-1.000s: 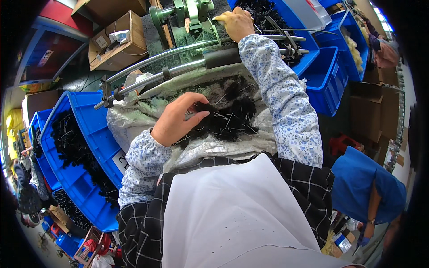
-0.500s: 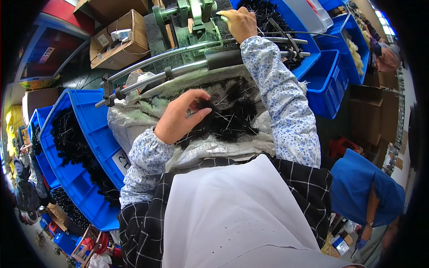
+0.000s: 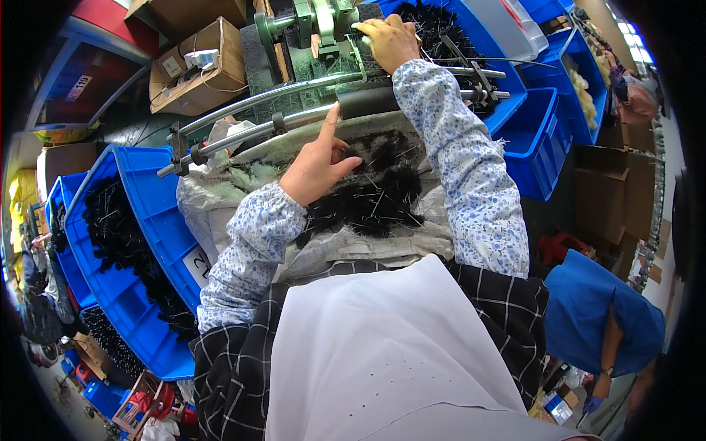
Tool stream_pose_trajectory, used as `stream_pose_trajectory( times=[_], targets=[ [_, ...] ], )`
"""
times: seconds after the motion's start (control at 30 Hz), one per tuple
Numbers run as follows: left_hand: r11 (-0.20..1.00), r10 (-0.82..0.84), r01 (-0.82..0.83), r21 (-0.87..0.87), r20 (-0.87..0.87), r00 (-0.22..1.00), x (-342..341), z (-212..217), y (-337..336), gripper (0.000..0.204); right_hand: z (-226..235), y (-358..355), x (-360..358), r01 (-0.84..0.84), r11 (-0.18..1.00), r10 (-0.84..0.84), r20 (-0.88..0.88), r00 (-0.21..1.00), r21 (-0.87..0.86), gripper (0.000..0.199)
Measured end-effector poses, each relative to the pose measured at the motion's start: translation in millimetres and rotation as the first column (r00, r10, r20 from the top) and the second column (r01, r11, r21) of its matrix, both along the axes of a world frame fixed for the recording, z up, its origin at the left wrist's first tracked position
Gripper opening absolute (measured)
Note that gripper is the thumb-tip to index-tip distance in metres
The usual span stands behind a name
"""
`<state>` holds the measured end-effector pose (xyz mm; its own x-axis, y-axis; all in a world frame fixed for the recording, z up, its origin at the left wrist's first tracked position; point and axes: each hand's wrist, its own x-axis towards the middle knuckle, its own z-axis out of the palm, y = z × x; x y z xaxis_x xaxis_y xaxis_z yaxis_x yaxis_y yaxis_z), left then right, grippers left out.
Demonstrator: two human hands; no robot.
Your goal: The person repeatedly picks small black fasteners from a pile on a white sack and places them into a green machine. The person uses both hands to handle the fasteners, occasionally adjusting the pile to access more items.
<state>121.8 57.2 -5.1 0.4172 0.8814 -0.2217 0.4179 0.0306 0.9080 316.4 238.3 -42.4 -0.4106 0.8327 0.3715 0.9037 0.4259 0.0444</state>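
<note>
My left hand [image 3: 316, 169] is over the cloth on my lap, index finger stretched toward the metal rail [image 3: 298, 117] and thumb out to the side. Its other fingers are curled in, and I see nothing held in it. Below and beside it lies a heap of small black bristle brushes with thin wire stems [image 3: 368, 202]. My right hand [image 3: 391, 44] is at the green machine [image 3: 323, 29], its fingers bent and closed together, with pale coverings on the fingertips. Whatever those fingers may hold is hidden.
A large blue bin [image 3: 158, 213] of black brushes stands at my left, another blue bin [image 3: 507, 99] behind my right forearm. A cardboard box [image 3: 198, 66] sits left of the machine. At the far right a person in blue [image 3: 603, 312] is close by.
My left hand has moved up and away from the brush heap, its index finger now stretched out. My right hand has shifted slightly left at the machine.
</note>
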Motion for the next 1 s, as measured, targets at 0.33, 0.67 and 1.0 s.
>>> stream_pose_trajectory(
  times=[0.33, 0.67, 1.0],
  targets=[
    [0.993, 0.119, -0.118, -0.009, 0.085, 0.989, -54, 9, -22, 0.074, -5, -18, 7, 0.159, 0.983, -0.174, -0.185, 0.967, -0.089, 0.034],
    [0.988, 0.151, -0.152, 0.000, 0.120, 0.981, -51, 19, -29, 0.057, 1, -32, -64, 0.149, 0.988, -0.154, -0.141, 0.978, -0.044, 0.028],
    [0.958, 0.209, -0.245, 0.150, 0.216, 0.954, -60, 15, -29, 0.029, -2, -5, 20, 0.129, 0.987, -0.135, -0.065, 0.989, -0.091, 0.029]
  ],
)
